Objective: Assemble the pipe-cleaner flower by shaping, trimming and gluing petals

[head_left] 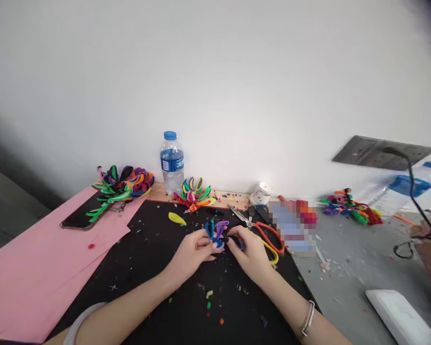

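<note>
Over the black mat (165, 297) my left hand (192, 254) and my right hand (249, 251) meet, both pinched on a small pipe-cleaner flower (217, 232) with blue and purple loops. The fingers of both hands are curled round its base. Orange-handled scissors (262, 227) lie just behind my right hand. A yellow pipe-cleaner loop (176, 218) lies on the mat behind my left hand.
A water bottle (172, 162) stands by the wall. Finished pipe-cleaner flowers (124, 184) (194, 191) lie at the back, a phone (82, 216) on pink paper (28, 273). A white tape roll (261, 193), more pipe-cleaner pieces (348, 206), a cable (416, 201) and a white object (398, 314) are at right.
</note>
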`<state>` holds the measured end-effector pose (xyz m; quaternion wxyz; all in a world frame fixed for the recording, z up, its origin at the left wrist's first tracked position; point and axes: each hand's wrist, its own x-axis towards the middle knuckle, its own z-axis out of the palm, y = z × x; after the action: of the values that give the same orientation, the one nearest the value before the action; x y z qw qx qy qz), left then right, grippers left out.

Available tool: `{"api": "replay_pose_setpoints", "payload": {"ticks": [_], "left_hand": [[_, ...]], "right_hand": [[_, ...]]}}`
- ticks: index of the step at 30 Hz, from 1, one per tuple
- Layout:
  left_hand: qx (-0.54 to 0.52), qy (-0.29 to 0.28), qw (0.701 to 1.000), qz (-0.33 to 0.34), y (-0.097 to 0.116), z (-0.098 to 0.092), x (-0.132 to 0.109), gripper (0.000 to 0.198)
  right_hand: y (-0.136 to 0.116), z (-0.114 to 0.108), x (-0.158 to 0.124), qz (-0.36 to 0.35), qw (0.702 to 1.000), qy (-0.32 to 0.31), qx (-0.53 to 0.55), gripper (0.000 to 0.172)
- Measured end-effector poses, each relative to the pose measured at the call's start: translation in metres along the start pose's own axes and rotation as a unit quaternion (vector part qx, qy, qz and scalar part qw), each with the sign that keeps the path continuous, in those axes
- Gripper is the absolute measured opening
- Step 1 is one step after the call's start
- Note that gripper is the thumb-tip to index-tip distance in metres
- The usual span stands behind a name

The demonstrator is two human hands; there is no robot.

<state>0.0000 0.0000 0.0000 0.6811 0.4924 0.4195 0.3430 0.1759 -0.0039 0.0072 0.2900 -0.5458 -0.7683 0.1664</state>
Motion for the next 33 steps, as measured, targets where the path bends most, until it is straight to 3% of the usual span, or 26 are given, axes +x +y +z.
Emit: {"api": "replay_pose_setpoints", "payload": {"ticks": [8,33], "left_hand": [[0.008,-0.025,1.000,0.010,0.0010,-0.0016,-0.0013,0.029],[0.026,-0.026,0.999,0.010,0.0030,-0.0008,-0.0004,0.030]], "right_hand": [[0.0017,0.0012,-0.0022,-0.033,0.999,-0.018,-0.026,0.013],[0.0042,0.0050,-0.0022,-0.072,0.996,-0.017,-0.048,0.010]]}}
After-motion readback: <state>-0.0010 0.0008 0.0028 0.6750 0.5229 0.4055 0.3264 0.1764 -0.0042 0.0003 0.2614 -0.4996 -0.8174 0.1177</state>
